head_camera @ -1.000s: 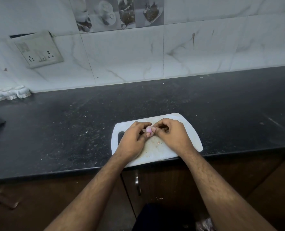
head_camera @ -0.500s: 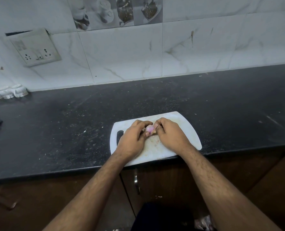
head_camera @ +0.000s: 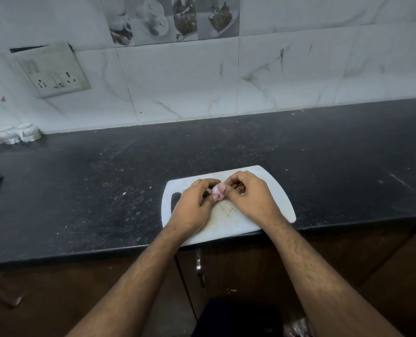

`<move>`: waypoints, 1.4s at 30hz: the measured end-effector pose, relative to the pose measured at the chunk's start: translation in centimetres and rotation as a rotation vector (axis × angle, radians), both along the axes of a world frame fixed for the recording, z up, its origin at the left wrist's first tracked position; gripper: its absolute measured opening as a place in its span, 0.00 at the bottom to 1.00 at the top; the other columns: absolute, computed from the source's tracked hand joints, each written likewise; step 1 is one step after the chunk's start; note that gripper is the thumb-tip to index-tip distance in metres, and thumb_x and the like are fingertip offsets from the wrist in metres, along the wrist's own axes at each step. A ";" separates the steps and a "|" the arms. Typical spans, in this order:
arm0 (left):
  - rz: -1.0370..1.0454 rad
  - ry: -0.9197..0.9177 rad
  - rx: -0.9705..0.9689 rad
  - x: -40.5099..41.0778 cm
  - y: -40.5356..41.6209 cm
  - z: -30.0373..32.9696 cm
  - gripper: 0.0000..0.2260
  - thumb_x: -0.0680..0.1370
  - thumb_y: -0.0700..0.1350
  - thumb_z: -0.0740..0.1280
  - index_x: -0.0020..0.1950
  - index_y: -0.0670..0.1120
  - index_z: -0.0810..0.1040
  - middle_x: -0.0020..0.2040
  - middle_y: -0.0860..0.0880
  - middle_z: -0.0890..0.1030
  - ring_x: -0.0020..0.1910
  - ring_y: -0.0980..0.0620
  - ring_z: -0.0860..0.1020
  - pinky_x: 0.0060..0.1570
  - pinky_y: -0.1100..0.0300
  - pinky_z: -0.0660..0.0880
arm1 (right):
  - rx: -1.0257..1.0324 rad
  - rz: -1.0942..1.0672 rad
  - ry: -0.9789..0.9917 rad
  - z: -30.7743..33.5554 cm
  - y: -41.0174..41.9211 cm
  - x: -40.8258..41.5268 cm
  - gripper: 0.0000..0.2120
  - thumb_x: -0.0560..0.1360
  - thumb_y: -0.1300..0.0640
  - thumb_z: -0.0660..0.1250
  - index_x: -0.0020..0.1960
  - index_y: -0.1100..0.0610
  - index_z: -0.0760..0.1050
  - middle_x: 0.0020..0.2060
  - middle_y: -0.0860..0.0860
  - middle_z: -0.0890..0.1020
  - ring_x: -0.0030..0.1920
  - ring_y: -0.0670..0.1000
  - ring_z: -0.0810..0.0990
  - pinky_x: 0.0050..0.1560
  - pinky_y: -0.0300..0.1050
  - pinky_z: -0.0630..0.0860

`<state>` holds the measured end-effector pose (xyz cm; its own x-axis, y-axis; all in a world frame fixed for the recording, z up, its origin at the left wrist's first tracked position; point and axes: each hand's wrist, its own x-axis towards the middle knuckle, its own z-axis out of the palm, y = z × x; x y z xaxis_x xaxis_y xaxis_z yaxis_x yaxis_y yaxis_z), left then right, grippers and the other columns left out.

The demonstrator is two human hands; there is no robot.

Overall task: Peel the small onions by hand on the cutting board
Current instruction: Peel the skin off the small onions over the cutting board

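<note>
Both bare forearms reach forward and converge. The left hand [head_camera: 194, 203] and right hand [head_camera: 249, 198] sit knuckles-up, fingers curled inward, fingertips [head_camera: 222, 189] meeting in a pinch between them, thumbs tucked beneath.

Not much is changing here, honestly. The small onion [head_camera: 216, 191] is showing more of its pale purple side now, since the right hand's [head_camera: 249, 198] thumb is sitting higher on it than a second ago. The left hand [head_camera: 194, 205] thumb is sliding down under the onion. The view itself is drifting a bit, with the wall tiles shifting in frame.
</note>
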<state>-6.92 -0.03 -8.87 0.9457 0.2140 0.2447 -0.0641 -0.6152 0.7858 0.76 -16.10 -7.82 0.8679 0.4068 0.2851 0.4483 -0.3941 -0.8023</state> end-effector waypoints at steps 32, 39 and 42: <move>-0.016 0.059 0.008 -0.2 -0.2 0.6 0.17 0.84 0.34 0.63 0.63 0.53 0.84 0.59 0.60 0.85 0.60 0.65 0.80 0.55 0.82 0.69 | -0.115 -0.148 -0.038 -0.3 0.2 0.3 0.06 0.82 0.58 0.65 0.55 0.55 0.81 0.49 0.46 0.83 0.48 0.44 0.80 0.45 0.30 0.71; -0.008 0.026 -0.055 -0.3 0.0 0.5 0.13 0.83 0.41 0.69 0.65 0.53 0.82 0.54 0.60 0.85 0.48 0.72 0.79 0.48 0.79 0.71 | -0.006 0.014 -0.019 0.2 0.0 -0.1 0.10 0.81 0.49 0.66 0.60 0.51 0.80 0.52 0.44 0.80 0.48 0.41 0.79 0.48 0.32 0.73; -0.005 0.030 -0.065 -0.3 0.0 0.5 0.12 0.83 0.42 0.69 0.65 0.53 0.82 0.54 0.60 0.85 0.49 0.71 0.79 0.48 0.79 0.72 | -0.047 -0.005 0.018 0.0 0.0 -0.1 0.10 0.77 0.44 0.71 0.54 0.49 0.79 0.44 0.44 0.82 0.39 0.42 0.78 0.41 0.33 0.72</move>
